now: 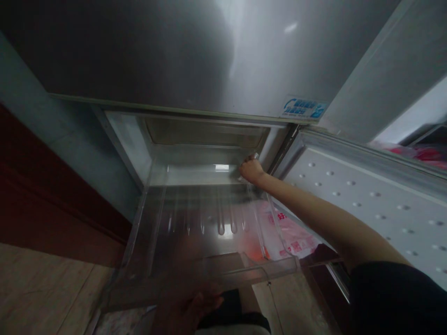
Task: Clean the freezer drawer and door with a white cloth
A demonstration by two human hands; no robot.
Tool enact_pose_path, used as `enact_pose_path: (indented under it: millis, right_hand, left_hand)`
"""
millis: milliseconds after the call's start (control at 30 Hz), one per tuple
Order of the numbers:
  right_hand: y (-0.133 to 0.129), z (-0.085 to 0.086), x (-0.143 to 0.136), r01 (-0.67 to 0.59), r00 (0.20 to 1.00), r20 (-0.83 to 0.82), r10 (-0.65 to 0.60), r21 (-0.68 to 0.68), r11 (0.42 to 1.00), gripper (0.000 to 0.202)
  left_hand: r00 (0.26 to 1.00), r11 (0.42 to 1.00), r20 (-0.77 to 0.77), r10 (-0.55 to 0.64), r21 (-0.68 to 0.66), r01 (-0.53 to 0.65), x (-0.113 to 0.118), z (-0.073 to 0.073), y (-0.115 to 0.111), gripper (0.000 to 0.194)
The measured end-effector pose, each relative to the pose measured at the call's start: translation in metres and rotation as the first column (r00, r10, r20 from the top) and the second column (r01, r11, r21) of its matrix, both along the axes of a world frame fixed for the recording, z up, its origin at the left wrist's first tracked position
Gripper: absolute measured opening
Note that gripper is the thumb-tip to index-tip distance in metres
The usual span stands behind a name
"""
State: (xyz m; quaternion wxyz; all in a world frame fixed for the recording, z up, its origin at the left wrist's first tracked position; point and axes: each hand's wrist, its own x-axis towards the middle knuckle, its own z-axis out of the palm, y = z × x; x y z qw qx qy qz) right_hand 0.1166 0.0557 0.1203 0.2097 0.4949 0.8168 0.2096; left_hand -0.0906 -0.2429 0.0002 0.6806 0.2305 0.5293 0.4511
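My right hand [252, 171] reaches into the open fridge compartment [127, 135], near its right inner wall. Its fingers are closed round a crumpled white cloth or tissue [256, 156], of which only small bits show. A clear plastic drawer [209, 232] is pulled well out of the compartment, tilted toward me. At the drawer's front edge, low in the picture, is my left hand [195, 307]; it is dark and partly blurred, with fingers that seem curled on the drawer's front.
The compartment door [356, 186], white and dimpled inside, stands swung out to the right. Above is the closed grey upper door [174, 56] with a blue sticker [303, 108]. A pink-white plastic bag [293, 232] lies below the drawer. Dark red wood [52, 186] borders the left.
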Motion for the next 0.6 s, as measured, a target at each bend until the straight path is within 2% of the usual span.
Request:
enact_pose_path:
  millis: [100, 300, 433, 600]
  right_hand:
    - [0.0, -0.008, -0.001, 0.044, 0.999, 0.027, -0.043, -0.029, 0.999, 0.022]
    - [-0.015, -0.012, -0.003, 0.072, 0.994, 0.088, -0.062, -0.117, 0.99, 0.025]
    - [-0.045, -0.017, -0.003, 0.036, 0.992, 0.122, -0.009, -0.218, 0.975, 0.022]
    - [-0.099, -0.029, -0.002, -0.023, 0.985, 0.152, 0.087, -0.383, 0.923, 0.017]
  left_hand:
    - [0.998, 0.999, 0.034, 0.047, 0.012, -0.047, 0.002, 0.001, 0.0, 0.055]
    - [0.999, 0.999, 0.025, 0.035, -0.008, -0.035, 0.002, 0.002, -0.002, 0.057]
    - [0.998, 0.999, 0.038, 0.05, 0.006, -0.05, 0.002, 0.001, -0.001, 0.053]
    - [0.999, 0.999, 0.001, 0.033, 0.035, -0.033, 0.002, -0.001, -0.002, 0.053]
